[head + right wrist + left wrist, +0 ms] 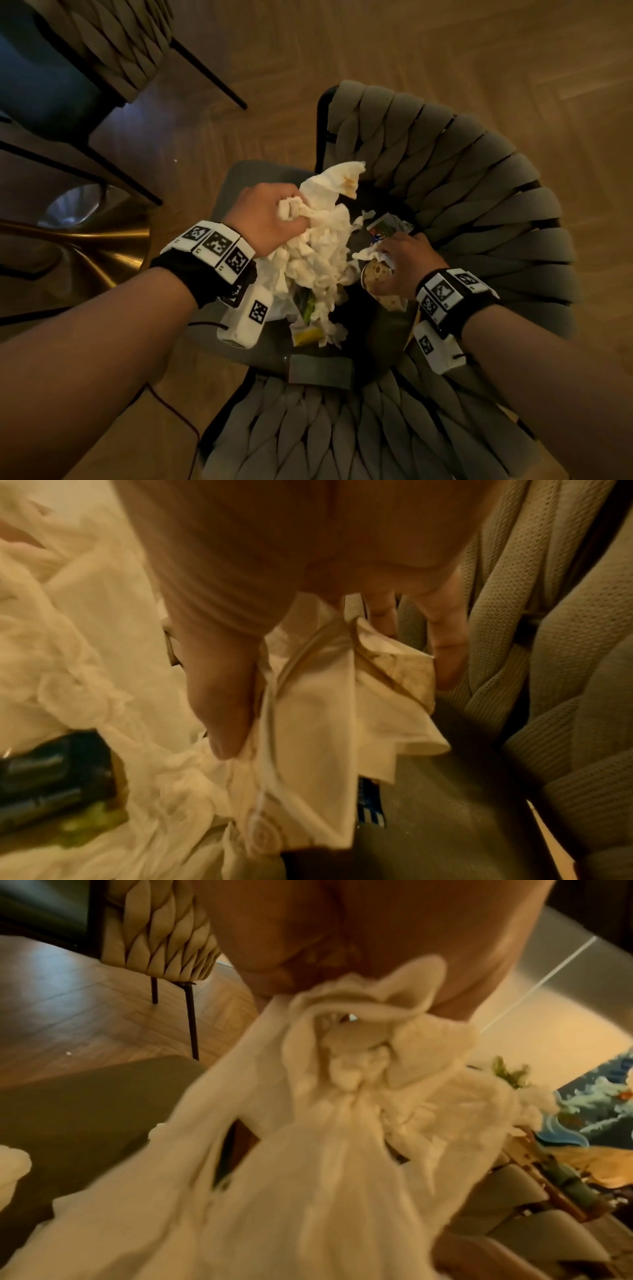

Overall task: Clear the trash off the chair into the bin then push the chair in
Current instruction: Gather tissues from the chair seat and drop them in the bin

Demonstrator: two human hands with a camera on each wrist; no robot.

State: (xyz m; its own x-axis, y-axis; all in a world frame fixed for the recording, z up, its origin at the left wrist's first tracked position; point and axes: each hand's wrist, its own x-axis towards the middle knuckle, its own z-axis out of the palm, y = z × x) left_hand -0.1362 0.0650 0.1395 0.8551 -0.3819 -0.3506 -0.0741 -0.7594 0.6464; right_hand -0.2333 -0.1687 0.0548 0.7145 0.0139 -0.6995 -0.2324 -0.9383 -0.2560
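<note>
Here, one woven grey chair (pixel 479 205), seen from above in the head view, its dark seat carrying a heap of trash.

Item: crumpled white paper towels (pixel 318 246), the largest mass, lying across the middle of the seat. The left hand (pixel 270 219) has its fingers curled into the top of this bundle and grips a bunched fold; in the left wrist view the paper (pixel 342 1123) hangs down from the closed fingers.

Item: a paper cup (pixel 376 274) with a brown print, lying on its side at the right of the heap. The right hand (pixel 400 263) holds it together with a white napkin (pixel 366 254); in the right wrist view the thumb (pixel 219 696) presses a stained paper piece (pixel 325 710) against the fingers, a pinching hold, though blur makes it hard to tell cup from napkin there.

Item: a printed card or packet (pixel 388 224), just beyond the right hand, near the chair back.

Item: a green and yellow wrapper (pixel 308 325), partly under the towels at the near side of the seat.

Surroundings: a second woven chair (pixel 113 44) at upper left on the wooden floor (pixel 445 51); a brass-coloured base (pixel 102 246) at left.
</note>
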